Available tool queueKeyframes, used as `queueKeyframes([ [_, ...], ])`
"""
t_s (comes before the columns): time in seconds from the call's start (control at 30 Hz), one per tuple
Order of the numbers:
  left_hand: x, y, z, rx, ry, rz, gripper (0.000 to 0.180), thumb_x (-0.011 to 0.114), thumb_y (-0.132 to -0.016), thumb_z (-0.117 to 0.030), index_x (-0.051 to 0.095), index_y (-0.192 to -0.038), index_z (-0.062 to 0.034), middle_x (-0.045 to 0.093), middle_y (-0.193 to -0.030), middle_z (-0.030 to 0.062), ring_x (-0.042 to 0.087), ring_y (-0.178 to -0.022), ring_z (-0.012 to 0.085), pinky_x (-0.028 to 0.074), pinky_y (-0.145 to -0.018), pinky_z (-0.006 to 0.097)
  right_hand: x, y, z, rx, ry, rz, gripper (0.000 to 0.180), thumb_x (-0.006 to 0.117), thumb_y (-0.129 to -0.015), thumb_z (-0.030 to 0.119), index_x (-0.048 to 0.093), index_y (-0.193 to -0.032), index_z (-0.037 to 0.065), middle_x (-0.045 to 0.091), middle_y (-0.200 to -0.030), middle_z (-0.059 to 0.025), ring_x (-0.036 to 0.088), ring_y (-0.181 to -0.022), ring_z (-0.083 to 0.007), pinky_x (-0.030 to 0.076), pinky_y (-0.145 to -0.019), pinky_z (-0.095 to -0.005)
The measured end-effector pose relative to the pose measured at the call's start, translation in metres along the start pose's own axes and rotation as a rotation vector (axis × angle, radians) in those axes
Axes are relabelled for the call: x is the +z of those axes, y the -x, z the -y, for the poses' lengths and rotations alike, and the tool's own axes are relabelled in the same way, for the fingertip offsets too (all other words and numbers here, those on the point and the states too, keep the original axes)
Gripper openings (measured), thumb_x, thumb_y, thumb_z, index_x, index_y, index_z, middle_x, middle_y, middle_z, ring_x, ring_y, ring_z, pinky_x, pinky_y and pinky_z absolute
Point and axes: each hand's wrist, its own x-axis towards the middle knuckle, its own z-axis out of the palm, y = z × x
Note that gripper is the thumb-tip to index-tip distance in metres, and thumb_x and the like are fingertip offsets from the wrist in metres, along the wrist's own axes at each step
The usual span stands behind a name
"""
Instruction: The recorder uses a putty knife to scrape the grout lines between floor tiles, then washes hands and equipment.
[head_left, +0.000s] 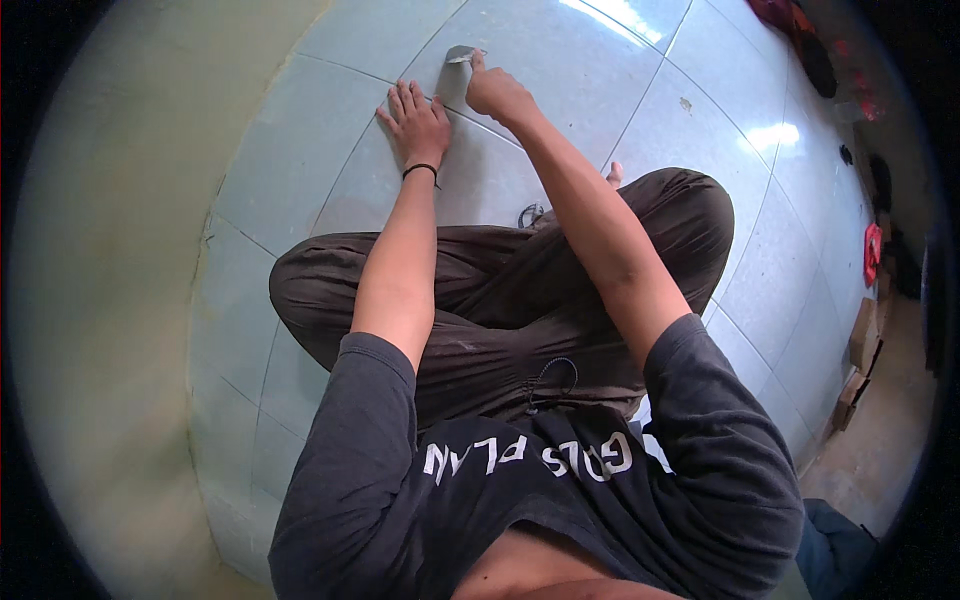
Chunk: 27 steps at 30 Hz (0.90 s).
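Right hand [497,93] curled into a loose fist, forefinger out, tip pressing a small grey scraper [461,54] flat against the floor [300,170]; whether the other fingers grip it cannot be told. Scraper lying on a pale blue tile near the far edge of the floor, just beyond a grout line. Left hand [418,125] open, fingers spread, palm flat on the floor, holding nothing, just beside the right hand and a little nearer the body. Thin black band [420,169] around the left wrist. Both forearms stretched forward over crossed legs in dark brown trousers [500,290]. Dark grey shirt [520,490] with pale lettering at the bottom. Small dark object [529,214] on the floor at the trousers' far edge, too small to identify. Pale green wall [110,300] along the floor's left edge. Cardboard boxes [860,350] by the floor's right edge, contents not visible. Red item [873,250] further along that edge. Dark clothing [805,40] heaped at the far right corner.
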Motion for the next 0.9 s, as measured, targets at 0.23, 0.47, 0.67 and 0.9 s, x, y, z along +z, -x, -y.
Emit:
queueKeyframes([
  [0.23, 0.001, 0.004, 0.012, -0.012, -0.005, 0.000, 0.055, 0.034, -0.095, -0.038, 0.035, -0.138, -0.0024, 0.029, -0.148, 0.0141, 0.021, -0.138, 0.0300, 0.007, -0.111, 0.056, -0.035, 0.026, 0.037, -0.022, 0.047, 0.219, 0.069, 0.037, -0.081, 0.010, 0.014, -0.147, 0.005, 0.066, -0.085, -0.0180, 0.064, -0.065, -0.0261, 0.052, -0.062, -0.0382],
  [0.47, 0.002, 0.006, 0.013, -0.013, -0.001, -0.017, 0.052, 0.036, -0.094, -0.033, 0.038, -0.137, -0.0028, 0.031, -0.147, 0.0129, 0.022, -0.138, 0.0293, 0.008, -0.111, 0.056, -0.014, 0.005, 0.015, 0.018, -0.032, 0.151, 0.067, 0.044, -0.084, 0.022, 0.022, -0.141, -0.006, 0.060, -0.114, -0.0242, 0.060, -0.104, -0.0351, 0.047, -0.087, -0.0424],
  [0.67, -0.001, 0.001, 0.000, 0.002, 0.011, -0.024, 0.053, 0.037, -0.094, -0.034, 0.038, -0.137, -0.0028, 0.031, -0.147, 0.0128, 0.022, -0.138, 0.0292, 0.009, -0.112, 0.055, -0.001, -0.006, -0.004, 0.061, -0.010, 0.083, 0.069, 0.039, -0.081, 0.014, 0.017, -0.145, 0.002, 0.064, -0.099, -0.0201, 0.062, -0.083, -0.0295, 0.050, -0.072, -0.0401],
  [0.9, -0.003, 0.007, 0.013, -0.007, -0.026, -0.018, 0.053, 0.039, -0.093, -0.034, 0.039, -0.136, -0.0027, 0.031, -0.147, 0.0128, 0.022, -0.138, 0.0285, 0.010, -0.112, 0.054, -0.006, -0.002, 0.013, 0.039, -0.054, 0.125, 0.068, 0.043, -0.082, 0.017, 0.021, -0.143, -0.003, 0.059, -0.115, -0.0248, 0.059, -0.106, -0.0344, 0.047, -0.089, -0.0440],
])
